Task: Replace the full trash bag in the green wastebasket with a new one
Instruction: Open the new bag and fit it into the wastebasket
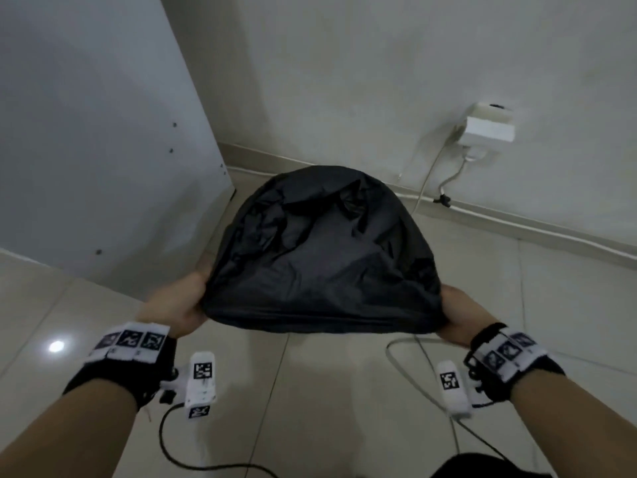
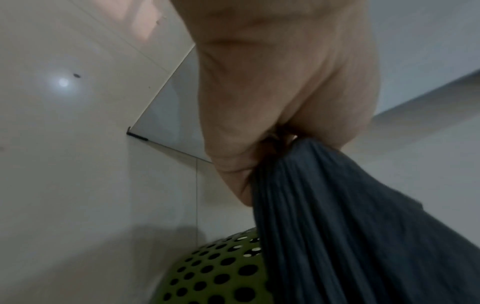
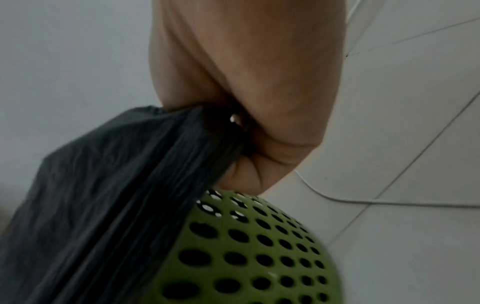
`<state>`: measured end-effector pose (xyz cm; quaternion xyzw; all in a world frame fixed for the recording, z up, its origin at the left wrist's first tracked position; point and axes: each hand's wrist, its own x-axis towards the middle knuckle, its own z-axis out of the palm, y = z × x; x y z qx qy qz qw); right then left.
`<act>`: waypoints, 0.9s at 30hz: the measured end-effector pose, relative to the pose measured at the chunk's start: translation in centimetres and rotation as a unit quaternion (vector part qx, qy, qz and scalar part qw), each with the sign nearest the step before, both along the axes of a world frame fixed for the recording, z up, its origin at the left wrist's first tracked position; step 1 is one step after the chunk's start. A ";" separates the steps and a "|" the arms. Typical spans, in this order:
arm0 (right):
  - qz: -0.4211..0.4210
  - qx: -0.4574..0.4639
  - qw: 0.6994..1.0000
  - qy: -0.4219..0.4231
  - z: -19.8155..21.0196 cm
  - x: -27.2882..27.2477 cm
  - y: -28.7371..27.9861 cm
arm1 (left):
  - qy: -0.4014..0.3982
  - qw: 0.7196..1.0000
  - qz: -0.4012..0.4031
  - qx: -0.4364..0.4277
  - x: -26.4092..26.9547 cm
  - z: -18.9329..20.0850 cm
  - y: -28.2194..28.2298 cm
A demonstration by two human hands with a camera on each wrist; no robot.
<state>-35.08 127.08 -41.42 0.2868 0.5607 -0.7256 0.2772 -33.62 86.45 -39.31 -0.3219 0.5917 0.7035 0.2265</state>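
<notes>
A black trash bag (image 1: 324,257) is spread wide between my two hands and covers the top of the wastebasket, which the head view does not show. My left hand (image 1: 182,305) grips the bag's left edge in a fist; the left wrist view shows bunched dark plastic (image 2: 337,226) pinched in that hand (image 2: 272,123). My right hand (image 1: 458,315) grips the right edge the same way, with gathered bag (image 3: 116,185) in its fist (image 3: 259,133). The green perforated wastebasket (image 3: 259,257) sits just below both fists, its wall (image 2: 215,273) partly draped by the bag.
A white cabinet panel (image 1: 103,150) stands on the left. A wall socket with a white adapter (image 1: 489,129) and hanging cables is at the back right. A white cable (image 1: 403,350) loops over the tiled floor (image 1: 327,391) near my right wrist.
</notes>
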 end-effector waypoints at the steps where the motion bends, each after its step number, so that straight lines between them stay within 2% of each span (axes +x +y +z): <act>1: -0.002 0.048 0.999 -0.009 -0.8 0.0 -0.3 | -0.001 1.000 -0.005 -0.021 0.0 -0.5 0.1; 3: -0.015 0.108 0.994 -0.019 -2.1 -0.3 -0.4 | -0.022 0.999 0.016 -0.044 0.0 -1.8 0.2; 5: -0.038 0.097 0.994 -0.039 -2.3 -0.4 -0.3 | -0.040 0.999 0.022 -0.027 0.6 -2.6 0.5; 7: -0.072 0.062 0.995 -0.041 -2.0 0.0 0.0 | -0.027 0.999 0.010 0.016 1.4 -2.9 1.1; 9: -0.038 0.096 0.994 -0.030 -2.1 0.7 0.1 | -0.011 0.999 -0.030 0.035 2.1 -3.1 1.7; 11: 0.020 0.191 0.980 -0.044 -3.0 1.2 0.3 | -0.023 0.999 -0.030 -0.019 2.1 -4.4 1.8; 14: 0.117 0.331 0.933 -0.084 -3.0 1.7 0.6 | -0.077 0.981 0.033 -0.173 2.2 -6.1 1.2; 16: 0.116 0.372 0.918 -0.078 -1.9 1.5 0.7 | -0.087 0.963 0.062 -0.246 2.0 -5.8 0.7; 17: 0.088 0.365 0.925 -0.059 -1.3 1.3 0.9 | -0.075 0.967 0.085 -0.230 1.7 -5.4 0.6; 20: -0.031 0.266 0.963 0.027 0.1 -0.3 0.9 | -0.008 0.984 0.167 -0.054 0.7 -4.1 0.8; 21: -0.052 0.226 0.971 0.056 0.4 -0.9 0.5 | 0.016 0.986 0.167 -0.007 0.5 -3.3 1.5; 22: -0.056 0.191 0.977 0.077 0.7 -1.3 -0.3 | 0.036 0.990 0.133 0.009 0.4 -2.7 2.3; 23: -0.052 0.155 0.983 0.085 1.0 -1.6 -1.6 | 0.056 0.994 0.089 0.009 0.3 -1.9 3.3; 25: -0.034 0.076 0.995 0.063 1.0 -1.8 -3.7 | 0.075 0.996 0.009 -0.045 0.5 -1.1 5.2; 27: -0.009 0.067 0.997 0.031 1.1 -1.4 -5.1 | 0.082 0.990 -0.015 -0.116 0.6 -1.4 5.9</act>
